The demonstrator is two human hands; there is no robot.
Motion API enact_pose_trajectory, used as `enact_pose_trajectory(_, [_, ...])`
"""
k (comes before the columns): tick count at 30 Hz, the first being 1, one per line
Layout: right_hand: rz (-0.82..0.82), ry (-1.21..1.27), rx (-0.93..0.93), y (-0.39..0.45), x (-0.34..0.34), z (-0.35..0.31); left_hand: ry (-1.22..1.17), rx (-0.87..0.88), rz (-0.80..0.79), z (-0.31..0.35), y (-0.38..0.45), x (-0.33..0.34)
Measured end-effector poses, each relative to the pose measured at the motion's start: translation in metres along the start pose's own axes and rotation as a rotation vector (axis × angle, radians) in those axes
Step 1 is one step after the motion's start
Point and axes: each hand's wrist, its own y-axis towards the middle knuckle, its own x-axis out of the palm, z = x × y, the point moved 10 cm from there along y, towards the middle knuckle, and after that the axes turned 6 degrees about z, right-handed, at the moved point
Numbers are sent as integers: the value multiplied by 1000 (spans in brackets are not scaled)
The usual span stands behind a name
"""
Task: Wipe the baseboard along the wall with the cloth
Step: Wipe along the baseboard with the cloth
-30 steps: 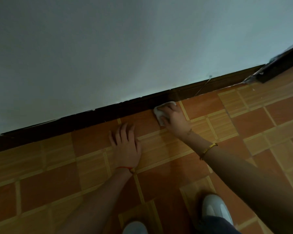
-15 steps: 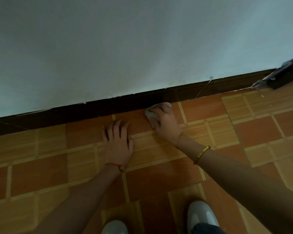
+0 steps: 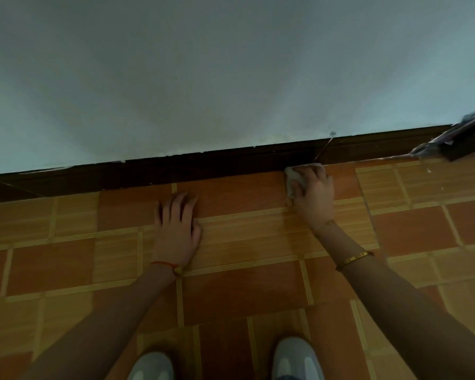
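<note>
Crouching over the orange tiled floor (image 3: 244,283), the person had the right hand (image 3: 314,196) curled over a crumpled white cloth (image 3: 292,178), fingers bunched and gripping it where the dark brown wooden baseboard (image 3: 203,165) met the floor's far edge. The left hand (image 3: 177,229) lay flat on the tiles, fingers slightly spread, bracing. Wiping well probably called for firm pressure into that corner seam and long overlapping strokes along the board.
</note>
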Motion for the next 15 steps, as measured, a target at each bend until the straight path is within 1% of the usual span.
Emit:
enact_pose_trajectory(3, [10, 74, 24, -2, 4, -16, 23, -32, -15, -1, 0, 0])
enact_pose_trajectory(5, [-6, 101, 3, -8, 9, -30, 32, -68, -38, -1, 0, 1])
enact_pose_trajectory(9, [-112, 128, -132, -18, 29, -65, 14, -125, -79, 7, -3, 0])
enact_pose_trajectory(13, [-188, 124, -206, -21, 39, -88, -1, -165, -69, 18, -7, -1])
enact_pose_trajectory(15, [-222, 130, -290, -22, 38, -95, 10, -184, -70, 26, -6, 5])
